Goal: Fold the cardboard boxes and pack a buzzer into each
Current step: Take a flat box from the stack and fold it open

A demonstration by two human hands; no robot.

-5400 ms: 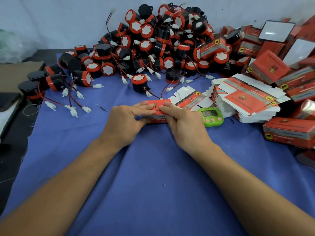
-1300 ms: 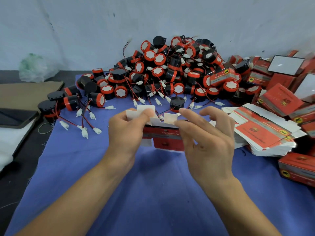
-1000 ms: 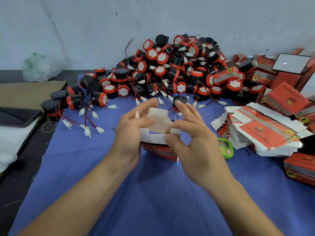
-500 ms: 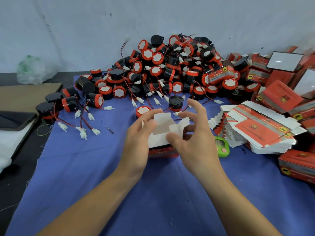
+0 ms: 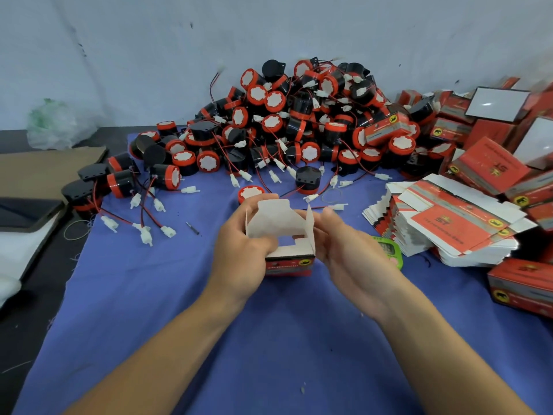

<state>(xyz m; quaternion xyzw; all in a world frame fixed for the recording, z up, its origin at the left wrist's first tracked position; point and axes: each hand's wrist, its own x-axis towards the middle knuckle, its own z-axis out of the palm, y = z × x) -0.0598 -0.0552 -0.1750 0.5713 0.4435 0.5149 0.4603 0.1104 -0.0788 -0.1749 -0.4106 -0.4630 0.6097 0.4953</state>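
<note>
Red-and-white cardboard box (image 5: 278, 223) stands mouth-up between my hands, left hand (image 5: 239, 253) gripping it, right hand (image 5: 356, 259) relaxed alongside; nearest red-capped black buzzer (image 5: 250, 193) lies just beyond the left hand.

A blue cloth (image 5: 269, 339) covers most of the dark worktop (image 5: 36, 324), which shows bare left of the cloth. Behind the cloth rises a pale, scuffed wall (image 5: 149, 55). Left of the cloth lie a brown cardboard sheet (image 5: 45, 172) and a crumpled plastic bag (image 5: 51, 124). The light is even.
</note>
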